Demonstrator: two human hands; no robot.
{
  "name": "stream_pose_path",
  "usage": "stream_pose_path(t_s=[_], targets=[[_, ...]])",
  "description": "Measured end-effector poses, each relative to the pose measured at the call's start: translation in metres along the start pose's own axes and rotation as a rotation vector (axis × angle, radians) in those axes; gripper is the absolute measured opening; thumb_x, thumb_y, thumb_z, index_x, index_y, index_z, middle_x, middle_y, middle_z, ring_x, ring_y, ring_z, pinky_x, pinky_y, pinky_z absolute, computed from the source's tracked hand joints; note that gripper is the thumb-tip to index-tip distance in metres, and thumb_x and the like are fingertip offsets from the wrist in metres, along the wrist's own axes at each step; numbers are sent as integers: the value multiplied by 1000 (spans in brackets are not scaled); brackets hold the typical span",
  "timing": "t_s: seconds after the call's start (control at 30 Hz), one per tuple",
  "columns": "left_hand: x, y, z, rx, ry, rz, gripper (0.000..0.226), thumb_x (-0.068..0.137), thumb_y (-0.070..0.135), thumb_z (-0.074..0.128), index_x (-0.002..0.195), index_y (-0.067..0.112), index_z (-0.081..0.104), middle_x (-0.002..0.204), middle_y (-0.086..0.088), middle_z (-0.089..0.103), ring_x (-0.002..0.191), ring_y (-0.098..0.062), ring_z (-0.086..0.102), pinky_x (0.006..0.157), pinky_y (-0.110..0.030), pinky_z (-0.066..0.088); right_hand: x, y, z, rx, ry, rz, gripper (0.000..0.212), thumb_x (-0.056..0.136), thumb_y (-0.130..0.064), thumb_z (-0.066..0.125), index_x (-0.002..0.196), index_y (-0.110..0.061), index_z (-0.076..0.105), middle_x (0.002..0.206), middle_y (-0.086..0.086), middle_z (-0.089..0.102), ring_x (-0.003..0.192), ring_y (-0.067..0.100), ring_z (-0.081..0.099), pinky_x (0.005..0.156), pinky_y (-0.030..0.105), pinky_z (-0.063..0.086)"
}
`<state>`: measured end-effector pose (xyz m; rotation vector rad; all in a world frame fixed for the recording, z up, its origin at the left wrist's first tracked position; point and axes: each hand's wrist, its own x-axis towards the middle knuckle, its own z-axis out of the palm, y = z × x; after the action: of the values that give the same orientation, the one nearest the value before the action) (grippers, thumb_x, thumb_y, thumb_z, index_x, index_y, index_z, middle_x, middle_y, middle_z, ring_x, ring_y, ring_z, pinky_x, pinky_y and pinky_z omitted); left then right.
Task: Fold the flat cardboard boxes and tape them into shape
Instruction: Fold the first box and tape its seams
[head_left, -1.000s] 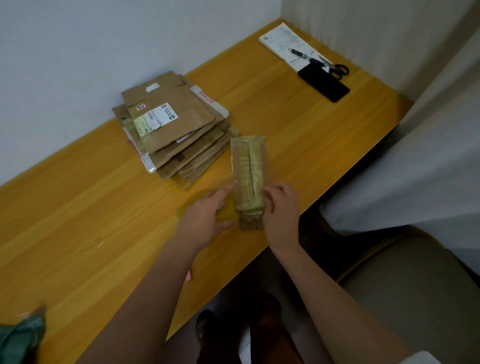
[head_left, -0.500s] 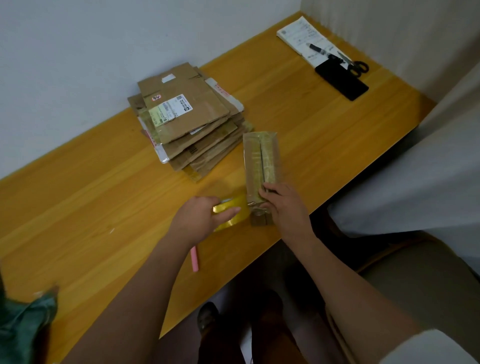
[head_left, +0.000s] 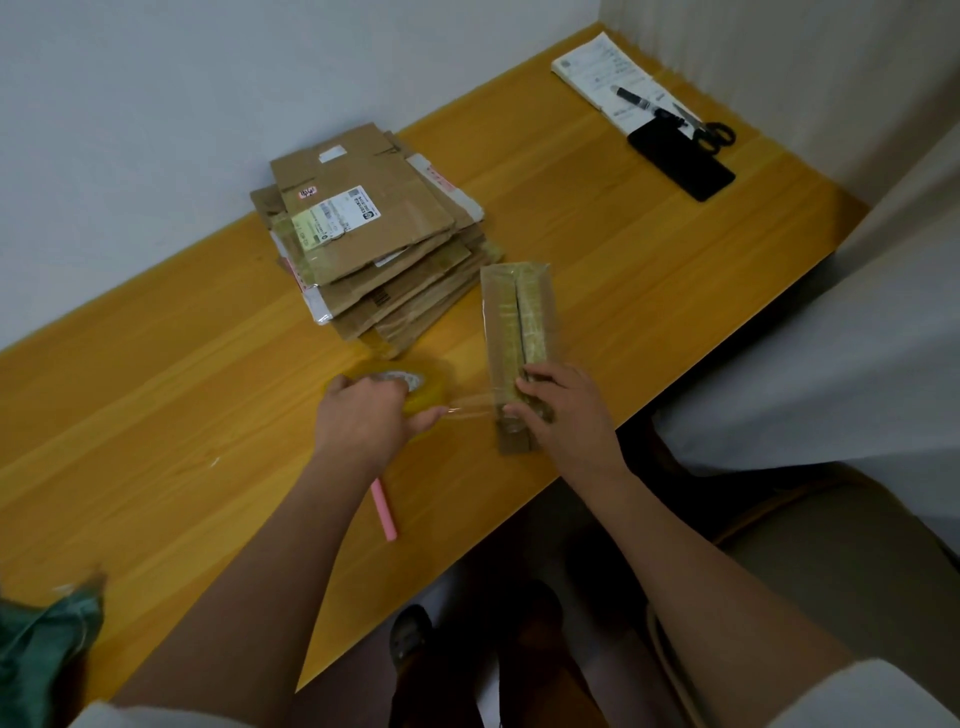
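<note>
A small folded cardboard box (head_left: 519, 317), long and narrow with tape along its top seam, lies on the wooden table (head_left: 156, 405) near the front edge. My right hand (head_left: 561, 410) presses on its near end with curled fingers. My left hand (head_left: 363, 415) grips a roll of clear yellowish tape (head_left: 415, 384) just left of the box. A strip of clear tape (head_left: 470, 405) stretches from the roll to the box's near end. A stack of flat cardboard boxes (head_left: 374, 239) sits behind, against the wall.
A pink pen-like stick (head_left: 384, 509) lies by my left forearm. At the far right are papers (head_left: 602, 73), a pen (head_left: 636, 98), scissors (head_left: 711, 132) and a black phone (head_left: 680, 161). A green cloth (head_left: 36, 644) sits at the near left. White fabric (head_left: 831, 364) hangs right of the table.
My left hand has pulled the tape roll leftwards away from the box, drawing out a strip. My right hand has stayed on the box's near end.
</note>
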<state>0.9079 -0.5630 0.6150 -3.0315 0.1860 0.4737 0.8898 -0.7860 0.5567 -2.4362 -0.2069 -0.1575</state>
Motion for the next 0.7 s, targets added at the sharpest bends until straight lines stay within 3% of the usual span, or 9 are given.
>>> stream_pose_path(t_s=[0.17, 0.27, 0.4, 0.47, 0.53, 0.6, 0.7], targets=[[-3, -7, 21, -210, -45, 77, 45, 84, 63, 57, 84, 19, 53, 76, 3, 53, 73, -16, 48, 69, -30, 35, -6, -8, 4, -8, 32, 26, 35, 84, -21, 73, 113, -2, 70, 118, 7, 64, 114, 19, 52, 99, 21, 37], [-7, -19, 32, -438, -122, 149, 40, 80, 46, 73, 77, 14, 49, 71, -2, 49, 69, -22, 49, 61, -35, 36, -5, -14, 2, -44, 15, 55, 36, 85, -21, 72, 116, -2, 68, 121, 7, 63, 117, 20, 51, 102, 21, 36], [-5, -31, 30, -487, -182, 220, 36, 83, 35, 74, 81, 4, 55, 76, -12, 51, 73, -29, 52, 67, -41, 41, -15, -28, 6, -156, 88, 20, 29, 85, -8, 70, 114, -1, 67, 125, 10, 60, 120, 24, 50, 110, 30, 36], [-5, -41, 31, -457, -227, 262, 27, 85, 32, 73, 86, 10, 58, 82, -6, 56, 81, -24, 55, 70, -34, 41, -31, -46, 13, -169, 194, -19, 23, 86, -2, 65, 109, -3, 68, 118, 9, 62, 113, 22, 51, 104, 28, 40], [-6, -52, 34, -449, -297, 290, 28, 87, 28, 72, 109, 13, 64, 107, -3, 63, 103, -22, 59, 85, -31, 47, -49, -68, 28, -123, 196, -42, 18, 87, -2, 63, 104, -6, 69, 104, 7, 63, 100, 19, 54, 90, 28, 46], [-8, -61, 33, -478, -314, 290, 42, 89, 21, 70, 128, 11, 60, 129, -4, 60, 119, -21, 55, 100, -34, 45, -63, -86, 49, -64, 60, -45, 14, 89, -6, 62, 100, -9, 69, 97, 4, 63, 95, 16, 53, 81, 29, 47], [-9, -74, 29, -477, -233, 298, 37, 92, 13, 65, 129, 10, 59, 134, -7, 58, 123, -21, 53, 102, -32, 42, -75, -109, 79, -3, -253, 103, 18, 97, -24, 54, 104, -15, 67, 96, 0, 61, 99, 18, 52, 78, 33, 47]])
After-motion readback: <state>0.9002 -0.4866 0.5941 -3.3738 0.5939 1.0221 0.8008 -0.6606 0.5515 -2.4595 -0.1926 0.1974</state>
